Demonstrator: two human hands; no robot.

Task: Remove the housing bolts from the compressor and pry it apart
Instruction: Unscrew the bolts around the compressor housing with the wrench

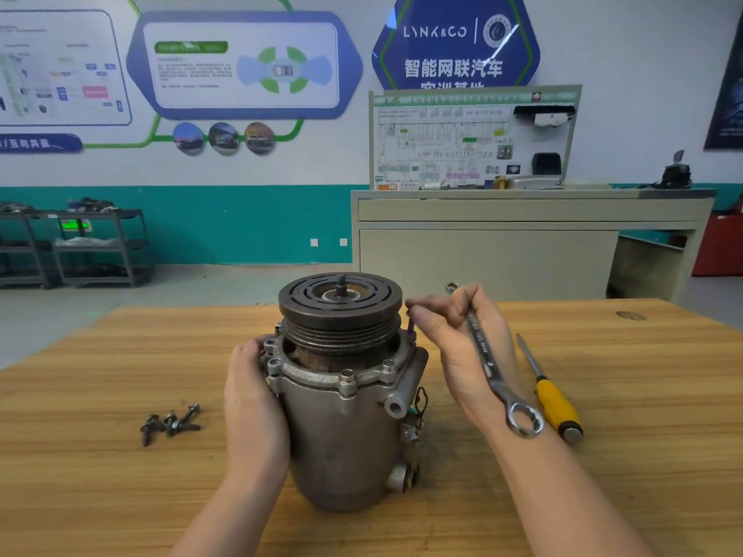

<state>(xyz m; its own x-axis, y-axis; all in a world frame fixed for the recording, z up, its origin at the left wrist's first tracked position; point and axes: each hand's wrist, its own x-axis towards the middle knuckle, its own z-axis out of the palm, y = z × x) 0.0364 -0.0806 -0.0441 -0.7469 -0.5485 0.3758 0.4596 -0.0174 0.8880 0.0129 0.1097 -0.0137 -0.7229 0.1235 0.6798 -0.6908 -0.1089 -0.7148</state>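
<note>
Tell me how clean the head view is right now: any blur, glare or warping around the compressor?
Head view: the compressor and left hand are fairly sharp; the right hand fingertips at the raised bolt are motion-smeared; the wrench shows mild sheen; the table edge bows from the wide lens; glare streaks the wall sign; lighting is even, shadows soft.

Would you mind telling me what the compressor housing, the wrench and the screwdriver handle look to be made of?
The compressor housing looks like cast aluminium: dull grey, slightly grainy, with moulded bosses. The wrench in the right hand appears to be polished or chrome-plated steel, judging by its bright reflective sheen. The screwdriver handle seems to be yellow plastic with a black end, smooth and glossy.
</note>
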